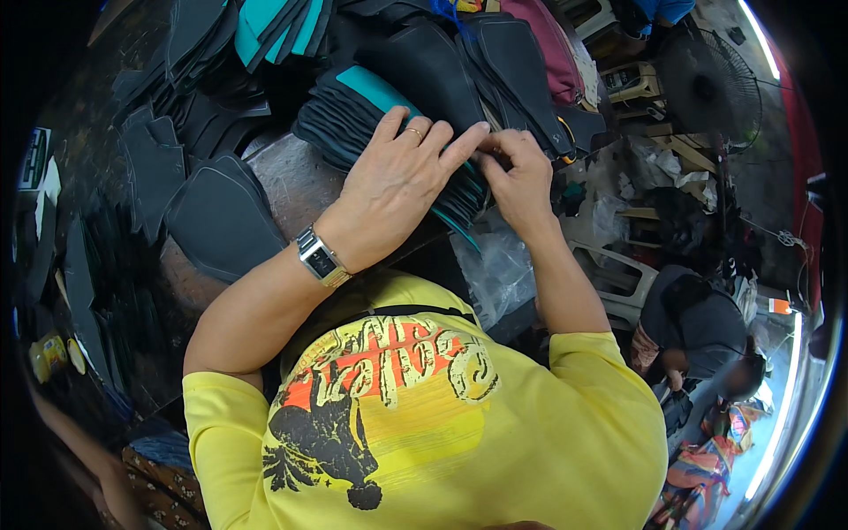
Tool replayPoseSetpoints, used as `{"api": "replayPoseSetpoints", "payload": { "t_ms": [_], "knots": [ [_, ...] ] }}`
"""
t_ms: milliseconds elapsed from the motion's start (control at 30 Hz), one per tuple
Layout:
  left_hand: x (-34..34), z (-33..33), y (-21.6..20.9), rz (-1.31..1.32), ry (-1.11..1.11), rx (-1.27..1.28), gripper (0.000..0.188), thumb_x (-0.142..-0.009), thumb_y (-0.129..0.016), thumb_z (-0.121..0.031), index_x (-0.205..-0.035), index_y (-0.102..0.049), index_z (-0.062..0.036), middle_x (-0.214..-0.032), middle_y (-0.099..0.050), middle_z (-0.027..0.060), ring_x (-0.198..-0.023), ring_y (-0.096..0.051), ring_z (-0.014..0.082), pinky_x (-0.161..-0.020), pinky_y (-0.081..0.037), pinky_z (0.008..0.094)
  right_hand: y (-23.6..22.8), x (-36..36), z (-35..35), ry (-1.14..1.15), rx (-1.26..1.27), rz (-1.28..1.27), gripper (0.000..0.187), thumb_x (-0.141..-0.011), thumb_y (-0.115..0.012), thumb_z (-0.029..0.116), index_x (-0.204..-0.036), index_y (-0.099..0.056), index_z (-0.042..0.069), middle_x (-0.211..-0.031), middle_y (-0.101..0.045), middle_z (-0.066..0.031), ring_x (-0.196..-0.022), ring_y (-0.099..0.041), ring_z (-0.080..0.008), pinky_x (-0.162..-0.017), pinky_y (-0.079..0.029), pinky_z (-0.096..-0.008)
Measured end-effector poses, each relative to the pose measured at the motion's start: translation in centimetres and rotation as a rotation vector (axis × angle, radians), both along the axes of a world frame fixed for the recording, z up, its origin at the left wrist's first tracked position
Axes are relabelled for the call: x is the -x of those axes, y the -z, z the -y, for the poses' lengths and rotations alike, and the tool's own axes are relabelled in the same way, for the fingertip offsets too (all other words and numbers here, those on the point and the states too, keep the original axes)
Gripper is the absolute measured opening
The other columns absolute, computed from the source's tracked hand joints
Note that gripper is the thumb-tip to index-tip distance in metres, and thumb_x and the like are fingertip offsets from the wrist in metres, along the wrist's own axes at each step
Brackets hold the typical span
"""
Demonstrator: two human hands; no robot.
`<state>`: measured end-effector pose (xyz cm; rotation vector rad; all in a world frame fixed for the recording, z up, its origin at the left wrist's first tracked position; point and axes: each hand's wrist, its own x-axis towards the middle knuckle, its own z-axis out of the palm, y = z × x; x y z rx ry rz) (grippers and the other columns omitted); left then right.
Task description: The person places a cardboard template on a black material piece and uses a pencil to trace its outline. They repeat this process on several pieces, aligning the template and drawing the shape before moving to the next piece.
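A thick bundle of dark cut pieces (329,124), like leather or synthetic sheet, lies fanned out on the worktable, with a teal face (371,89) on top. My left hand (397,172), with a ring and a metal wristwatch (320,256), lies over the bundle, fingers stretched across it. Its index fingertip meets my right hand (523,181) at the bundle's right end. The right fingers are bent and pinched together; whatever is between them is hidden. Below the hands, the lower edges of the pieces (459,199) show teal and dark layers.
Black shaped panels (216,212) lie in stacks to the left, with more black panels (508,71) beyond the hands. Teal pieces (278,26) are at the far edge. A maroon bag (543,49), a fan (707,88) and a seated person (698,322) are at right.
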<state>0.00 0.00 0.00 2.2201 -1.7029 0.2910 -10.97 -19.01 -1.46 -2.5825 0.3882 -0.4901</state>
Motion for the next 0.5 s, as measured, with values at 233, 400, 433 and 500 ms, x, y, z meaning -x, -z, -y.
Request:
{"api": "replayPoseSetpoints", "payload": {
  "t_ms": [233,400,433,500],
  "knots": [
    [0.1,0.2,-0.2,0.028,-0.027,-0.047,0.063,-0.07,-0.079,-0.01,-0.132,-0.064,-0.0051,-0.118,-0.054,0.0079,-0.12,-0.052,0.0251,-0.111,-0.038,0.041,-1.0,1.4,0.7,-0.017,-0.163,-0.024,0.016,-0.086,-0.078,0.012,-0.101,-0.078,0.005,-0.088,-0.075,-0.0079,-0.081,-0.069,-0.0219,-0.075,-0.054,-0.0345],
    [0.4,0.0,-0.4,0.06,-0.043,-0.021,0.051,-0.075,-0.075,-0.014,-0.125,-0.069,-0.0036,-0.12,-0.054,0.0071,-0.124,-0.05,0.0244,-0.112,-0.036,0.0434,0.1,1.2,0.3,0.16,0.114,-0.122,0.035,-0.085,-0.082,0.021,-0.115,-0.075,0.004,-0.089,-0.07,-0.0115,-0.082,-0.069,-0.0246,-0.074,-0.054,-0.0356],
    [0.4,0.0,-0.4,0.07,-0.042,-0.014,0.041,-0.082,-0.069,-0.014,-0.122,-0.069,-0.0018,-0.121,-0.054,0.0067,-0.126,-0.049,0.0241,-0.112,-0.035,0.0444,0.3,1.2,0.3,0.154,0.204,-0.124,0.038,-0.085,-0.083,0.024,-0.117,-0.074,0.005,-0.09,-0.07,-0.0118,-0.083,-0.07,-0.0265,-0.074,-0.054,-0.0371],
    [0.5,0.0,-0.5,0.075,-0.041,0.001,0.034,-0.09,-0.063,-0.013,-0.12,-0.07,-0.0003,-0.123,-0.054,0.0063,-0.13,-0.047,0.0237,-0.114,-0.033,0.0466,0.0,1.3,0.6,0.178,0.205,-0.188,0.043,-0.084,-0.083,0.028,-0.119,-0.073,0.005,-0.091,-0.069,-0.0122,-0.083,-0.07,-0.0294,-0.074,-0.054,-0.0395]
  ]
}}
